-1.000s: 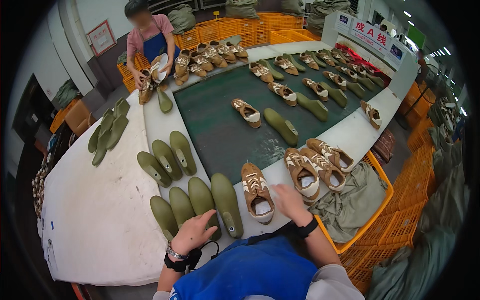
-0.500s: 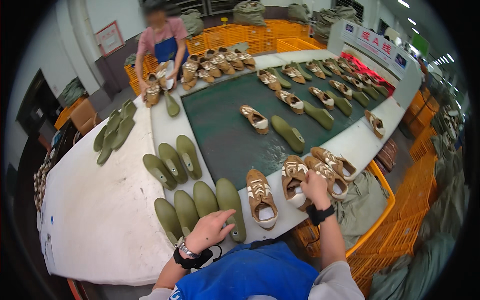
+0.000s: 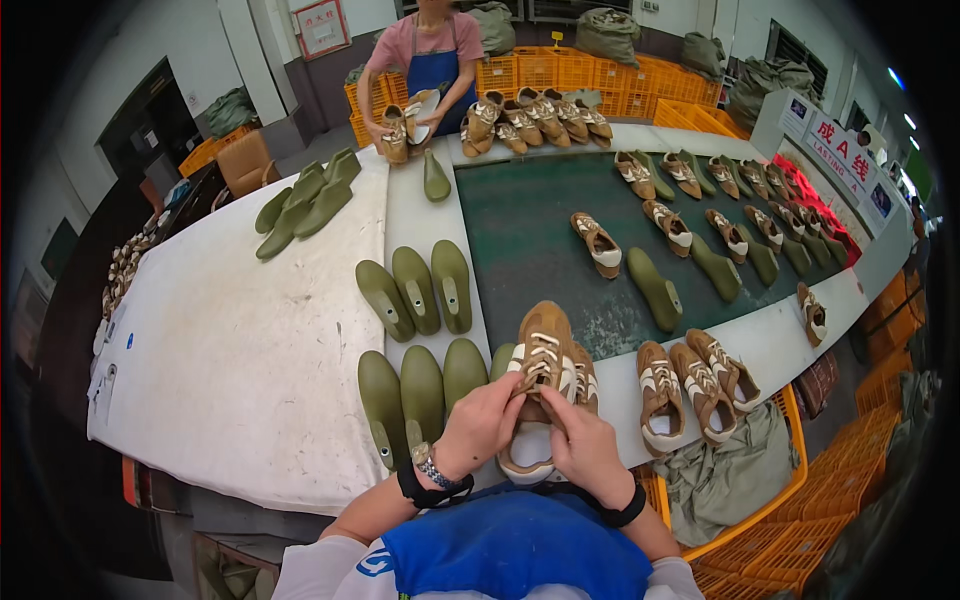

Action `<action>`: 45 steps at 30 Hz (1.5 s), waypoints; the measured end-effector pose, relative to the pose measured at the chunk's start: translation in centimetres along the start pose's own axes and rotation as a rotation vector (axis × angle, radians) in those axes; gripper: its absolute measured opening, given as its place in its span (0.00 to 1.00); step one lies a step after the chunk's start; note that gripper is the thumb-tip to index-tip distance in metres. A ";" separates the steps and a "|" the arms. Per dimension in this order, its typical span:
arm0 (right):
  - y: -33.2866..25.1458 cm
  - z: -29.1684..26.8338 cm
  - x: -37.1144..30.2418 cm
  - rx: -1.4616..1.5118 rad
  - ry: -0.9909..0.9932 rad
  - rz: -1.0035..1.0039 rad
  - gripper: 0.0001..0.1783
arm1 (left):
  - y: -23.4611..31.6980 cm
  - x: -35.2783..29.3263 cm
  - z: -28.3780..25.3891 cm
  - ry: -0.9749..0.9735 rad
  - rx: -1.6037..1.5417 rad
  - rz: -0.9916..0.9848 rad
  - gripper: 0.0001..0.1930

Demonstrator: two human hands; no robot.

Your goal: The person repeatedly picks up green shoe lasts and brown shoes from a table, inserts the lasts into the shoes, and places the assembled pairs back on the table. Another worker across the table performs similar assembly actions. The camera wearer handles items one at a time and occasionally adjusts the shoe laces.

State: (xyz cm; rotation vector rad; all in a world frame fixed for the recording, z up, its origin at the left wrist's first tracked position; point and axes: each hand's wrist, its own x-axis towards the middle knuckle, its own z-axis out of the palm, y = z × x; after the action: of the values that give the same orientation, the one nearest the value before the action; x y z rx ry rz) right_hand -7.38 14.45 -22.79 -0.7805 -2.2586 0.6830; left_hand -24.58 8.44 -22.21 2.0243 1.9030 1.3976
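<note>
Both hands grasp one tan shoe (image 3: 540, 385), lifted over the table's near edge: the left hand (image 3: 482, 425) pinches its laces while the right hand (image 3: 582, 448) cups its heel, steadying it. Green lasts (image 3: 420, 395) lie just left within reach; three shoes (image 3: 695, 385) wait right.

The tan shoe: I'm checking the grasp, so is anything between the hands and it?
Nothing visible. The left hand and right hand both grip the tan shoe directly, above the table edge, with the green lasts off to its left.
</note>
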 end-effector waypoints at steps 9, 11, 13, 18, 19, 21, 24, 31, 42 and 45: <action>-0.3 -1.1 -0.4 0.087 -0.197 -0.025 0.18 | 1.4 -1.7 -1.3 -0.054 0.058 0.211 0.12; 0.1 -1.1 -0.5 0.112 -0.272 -0.014 0.17 | 1.3 -1.9 -1.6 -0.094 0.085 0.182 0.14; 0.5 -1.1 -0.6 0.128 -0.300 -0.060 0.14 | 1.0 -2.3 -1.9 -0.094 0.122 0.150 0.15; 1.8 -1.6 -1.1 0.180 -0.353 -0.214 0.09 | -0.6 -2.4 -2.3 -0.035 -0.036 -0.044 0.12; 2.1 -1.6 -1.1 0.203 -0.356 -0.249 0.09 | -0.8 -2.5 -2.5 -0.040 -0.213 -0.332 0.09; 2.3 -1.5 -1.2 0.248 -0.335 -0.249 0.09 | -0.9 -2.5 -2.9 -0.069 -0.330 -0.394 0.11; 2.0 -0.7 -1.3 0.307 -0.262 -0.156 0.10 | -0.4 -2.1 -2.7 -0.126 -0.122 -0.014 0.16; 1.0 -0.4 -1.3 0.242 -0.233 -0.072 0.10 | 1.0 -1.2 -2.0 -0.105 0.023 0.066 0.22; 0.7 0.6 -1.3 0.337 -0.035 -0.105 0.15 | 1.3 -1.2 -2.1 -0.213 0.154 0.149 0.16; 0.7 1.5 -2.0 0.336 0.063 0.010 0.18 | 1.3 -1.0 -2.0 -0.265 0.151 0.224 0.13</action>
State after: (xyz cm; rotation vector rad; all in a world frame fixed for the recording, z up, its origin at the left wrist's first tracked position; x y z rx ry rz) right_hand -6.95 13.21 -25.06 -0.6381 -2.0122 0.9965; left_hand -24.61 6.29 -20.83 2.4163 1.7628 0.9804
